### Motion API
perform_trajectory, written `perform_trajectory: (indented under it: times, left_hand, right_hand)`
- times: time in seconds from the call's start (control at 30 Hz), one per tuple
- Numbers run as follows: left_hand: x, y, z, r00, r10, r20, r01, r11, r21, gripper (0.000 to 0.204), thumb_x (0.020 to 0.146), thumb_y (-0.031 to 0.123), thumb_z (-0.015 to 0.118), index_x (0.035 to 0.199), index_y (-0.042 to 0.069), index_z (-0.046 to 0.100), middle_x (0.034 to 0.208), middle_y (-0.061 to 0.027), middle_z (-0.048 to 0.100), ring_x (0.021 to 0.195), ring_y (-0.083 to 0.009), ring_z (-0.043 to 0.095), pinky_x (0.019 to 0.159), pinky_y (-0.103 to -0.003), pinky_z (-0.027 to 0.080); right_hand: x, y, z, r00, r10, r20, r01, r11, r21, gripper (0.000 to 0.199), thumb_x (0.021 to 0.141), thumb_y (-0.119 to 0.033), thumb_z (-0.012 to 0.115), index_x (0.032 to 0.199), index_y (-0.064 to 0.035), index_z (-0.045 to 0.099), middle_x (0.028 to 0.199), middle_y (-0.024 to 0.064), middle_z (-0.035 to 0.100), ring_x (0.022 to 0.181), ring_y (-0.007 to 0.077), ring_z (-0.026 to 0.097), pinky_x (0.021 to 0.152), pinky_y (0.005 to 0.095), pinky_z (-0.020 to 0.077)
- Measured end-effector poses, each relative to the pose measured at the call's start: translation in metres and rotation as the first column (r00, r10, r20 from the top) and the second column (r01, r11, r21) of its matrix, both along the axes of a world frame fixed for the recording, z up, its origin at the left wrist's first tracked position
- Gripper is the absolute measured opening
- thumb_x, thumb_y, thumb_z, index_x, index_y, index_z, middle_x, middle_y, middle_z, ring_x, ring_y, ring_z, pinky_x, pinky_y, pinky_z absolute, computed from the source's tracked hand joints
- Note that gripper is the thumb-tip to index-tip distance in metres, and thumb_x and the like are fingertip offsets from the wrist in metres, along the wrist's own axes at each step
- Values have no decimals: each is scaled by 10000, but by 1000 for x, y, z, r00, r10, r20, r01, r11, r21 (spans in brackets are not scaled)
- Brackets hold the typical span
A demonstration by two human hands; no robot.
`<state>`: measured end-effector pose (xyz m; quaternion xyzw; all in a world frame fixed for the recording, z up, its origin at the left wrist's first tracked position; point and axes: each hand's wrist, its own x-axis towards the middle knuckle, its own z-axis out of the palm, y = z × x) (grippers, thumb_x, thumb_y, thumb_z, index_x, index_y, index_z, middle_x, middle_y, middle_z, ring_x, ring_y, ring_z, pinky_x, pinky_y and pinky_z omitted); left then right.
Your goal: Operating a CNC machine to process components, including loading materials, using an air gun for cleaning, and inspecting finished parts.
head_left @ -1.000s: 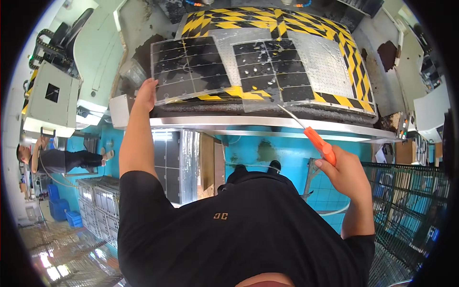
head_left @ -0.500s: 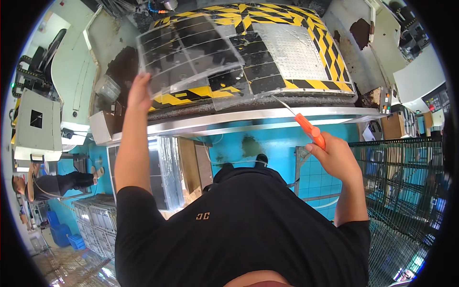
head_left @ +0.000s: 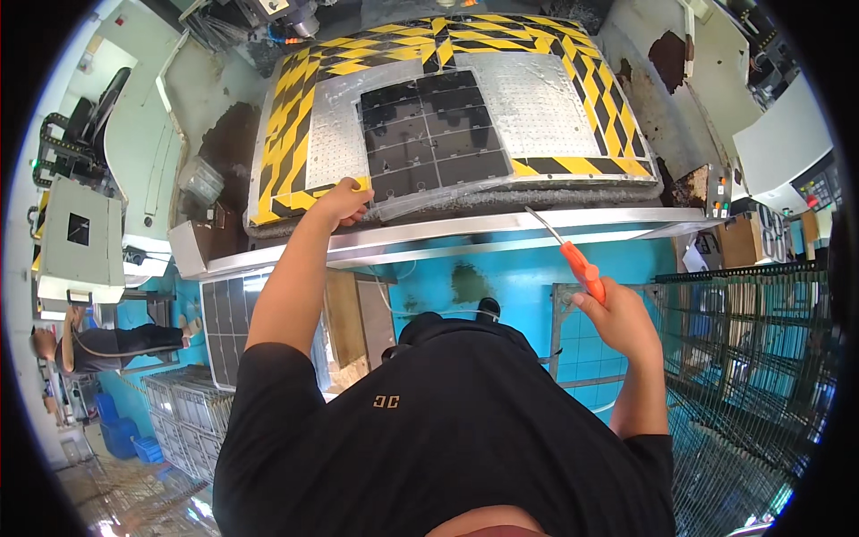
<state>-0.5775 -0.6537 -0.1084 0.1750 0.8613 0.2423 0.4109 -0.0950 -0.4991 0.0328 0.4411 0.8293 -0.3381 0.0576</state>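
A black panel (head_left: 434, 125), divided by pale lines into rectangles, lies flat on the perforated metal bed. Along its front edge runs a strip of clear sheet (head_left: 443, 199). My left hand (head_left: 340, 204) is at the panel's near left corner, its fingers curled at the sheet's edge; the exact contact is partly hidden. In my right hand (head_left: 619, 315) is a screwdriver (head_left: 582, 268) with an orange-red handle, gripped by that handle. Its metal shaft points up and left, and the tip appears over the front rail, to the right of the panel.
Black-and-yellow tape (head_left: 291, 134) borders the bed. A metal rail (head_left: 617, 219) crosses in front of it. Wire racks (head_left: 743, 358) stand at the right, a lined dark panel (head_left: 228, 322) at the lower left. Farther left, another person (head_left: 121, 347) stands near a grey machine box (head_left: 80, 237).
The translucent sheet my left hand held raised at the left is no longer up; the hand has moved right to the flat panel's corner. The screwdriver's tip has dropped away from the panel's edge.
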Motion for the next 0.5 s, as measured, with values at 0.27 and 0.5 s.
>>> perform_trajectory:
  times: [0.27, 0.5]
  left_hand:
    - [-1, 8, -24, 842, 373, 390, -440, 893, 94, 298, 969, 312, 609, 1150, 78, 567, 908, -87, 630, 840, -213, 648, 645, -339, 537]
    - [35, 55, 45, 713, 241, 658, -675, 491, 552, 164, 977, 213, 590, 1111, 118, 599, 1048, -47, 662, 806, -204, 609, 723, -341, 530]
  right_hand:
    - [30, 30, -14, 998, 49, -45, -51, 998, -34, 443, 915, -424, 666, 890, 13, 601, 805, 222, 660, 788, 415, 639, 697, 465, 486]
    - [56, 53, -26, 996, 23, -91, -31, 995, -95, 433, 923, -406, 665, 951, 23, 618, 794, 217, 655, 757, 387, 644, 689, 439, 490]
